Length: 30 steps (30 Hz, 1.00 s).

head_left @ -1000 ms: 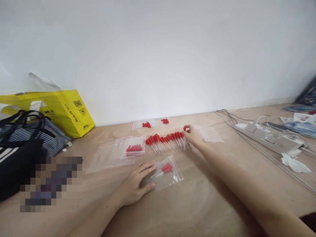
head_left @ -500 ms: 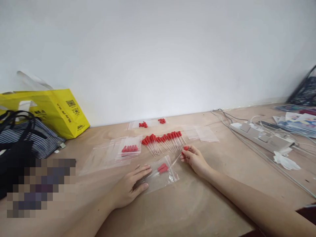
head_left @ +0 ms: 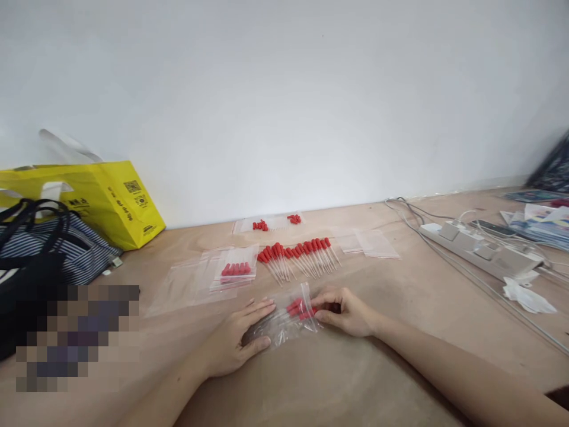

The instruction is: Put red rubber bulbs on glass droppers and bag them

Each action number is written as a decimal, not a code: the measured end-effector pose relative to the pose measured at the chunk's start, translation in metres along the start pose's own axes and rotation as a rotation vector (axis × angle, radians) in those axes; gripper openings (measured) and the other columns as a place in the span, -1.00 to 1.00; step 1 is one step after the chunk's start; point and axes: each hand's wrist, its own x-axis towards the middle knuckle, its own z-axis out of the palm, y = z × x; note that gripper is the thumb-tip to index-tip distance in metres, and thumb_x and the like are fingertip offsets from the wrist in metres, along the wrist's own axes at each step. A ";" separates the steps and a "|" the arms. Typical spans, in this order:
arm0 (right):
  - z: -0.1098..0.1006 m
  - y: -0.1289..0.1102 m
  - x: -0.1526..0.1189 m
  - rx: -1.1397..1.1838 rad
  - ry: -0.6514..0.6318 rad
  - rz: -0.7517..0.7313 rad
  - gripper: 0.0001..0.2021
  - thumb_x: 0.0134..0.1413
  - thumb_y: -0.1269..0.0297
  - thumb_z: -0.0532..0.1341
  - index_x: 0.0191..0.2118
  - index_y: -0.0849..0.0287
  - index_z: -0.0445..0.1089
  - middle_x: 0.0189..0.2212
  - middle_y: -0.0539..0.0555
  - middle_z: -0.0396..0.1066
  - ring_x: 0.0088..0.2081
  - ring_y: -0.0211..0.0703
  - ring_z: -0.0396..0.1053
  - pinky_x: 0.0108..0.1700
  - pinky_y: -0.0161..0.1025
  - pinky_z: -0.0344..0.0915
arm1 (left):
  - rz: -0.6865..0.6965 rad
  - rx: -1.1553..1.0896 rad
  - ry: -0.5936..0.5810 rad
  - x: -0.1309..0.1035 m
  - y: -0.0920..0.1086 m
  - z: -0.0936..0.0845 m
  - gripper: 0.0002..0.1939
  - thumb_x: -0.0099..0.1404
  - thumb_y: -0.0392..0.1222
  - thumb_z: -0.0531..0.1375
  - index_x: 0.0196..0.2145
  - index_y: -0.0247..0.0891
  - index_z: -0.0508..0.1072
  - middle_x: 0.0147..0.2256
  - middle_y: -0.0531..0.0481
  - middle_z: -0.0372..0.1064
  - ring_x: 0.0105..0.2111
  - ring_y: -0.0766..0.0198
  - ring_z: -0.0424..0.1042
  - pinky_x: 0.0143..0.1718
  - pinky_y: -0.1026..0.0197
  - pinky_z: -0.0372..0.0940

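A clear zip bag [head_left: 284, 332] lies on the table between my hands, with red-topped droppers [head_left: 294, 306] inside. My left hand [head_left: 242, 338] rests with fingers spread on the bag's left end. At the bag's right end, my right hand [head_left: 340, 311] pinches a dropper by its red bulb [head_left: 313, 311], its stem hidden by the bag. Just beyond, several loose droppers [head_left: 302, 258] lie fanned out with red bulbs pointing away. A filled bag with red bulbs [head_left: 236, 269] sits on a stack of clear bags [head_left: 191, 284] to the left.
Farther back lies a bag with small red pieces [head_left: 278, 223]. Flat clear bags [head_left: 377, 244] lie right of the droppers. A power strip [head_left: 480, 249] with cables and a crumpled tissue [head_left: 528, 296] are at the right; a yellow bag [head_left: 137, 207] and striped bag [head_left: 84, 243] stand left.
My right hand has moved left and nearer with the dropper, from beside the bag to its open end. My left hand stays on the bag. The view has shifted slightly.
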 end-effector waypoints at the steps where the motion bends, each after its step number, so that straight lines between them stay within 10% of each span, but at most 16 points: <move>1: 0.001 0.001 0.001 0.010 0.002 0.019 -0.83 -0.07 0.25 0.19 -0.33 0.18 0.43 -0.47 0.00 0.31 -0.50 -0.36 0.18 -0.47 -0.39 0.10 | 0.003 -0.002 -0.002 0.000 0.000 0.000 -0.46 0.22 0.04 0.01 0.14 -0.08 0.05 0.16 0.02 -0.03 0.15 0.10 -0.05 0.13 -0.07 -0.07; 15: -0.003 0.010 0.020 -0.004 -0.031 -0.092 -0.84 -0.05 0.29 0.16 -0.37 0.18 0.46 -0.42 0.04 0.41 -0.40 -0.27 0.33 -0.35 -0.35 0.24 | 0.000 -0.037 0.016 0.002 0.001 0.000 -0.48 0.23 0.04 0.00 0.13 -0.07 0.08 0.15 0.02 -0.01 0.15 0.09 -0.05 0.13 -0.09 -0.06; 22: -0.068 0.033 0.069 -0.416 0.605 0.408 -0.85 -0.07 0.38 0.11 -0.34 0.28 0.37 -0.39 0.17 0.41 -0.31 -0.11 0.35 -0.28 -0.25 0.21 | 0.020 -0.070 0.031 0.001 -0.003 0.000 -0.54 0.26 -0.01 -0.02 0.11 -0.02 0.09 0.16 0.04 -0.01 0.15 0.10 -0.04 0.12 -0.11 -0.05; 30: -0.075 0.047 0.106 -0.451 0.630 0.527 -0.68 -0.19 0.45 0.21 -0.20 0.35 0.25 -0.39 0.32 0.37 -0.27 0.04 0.35 -0.32 -0.22 0.20 | 0.049 -0.046 0.051 -0.001 -0.002 -0.001 -0.57 0.26 -0.04 -0.01 0.08 -0.06 0.16 0.14 0.02 0.04 0.15 0.12 -0.04 0.14 -0.11 -0.12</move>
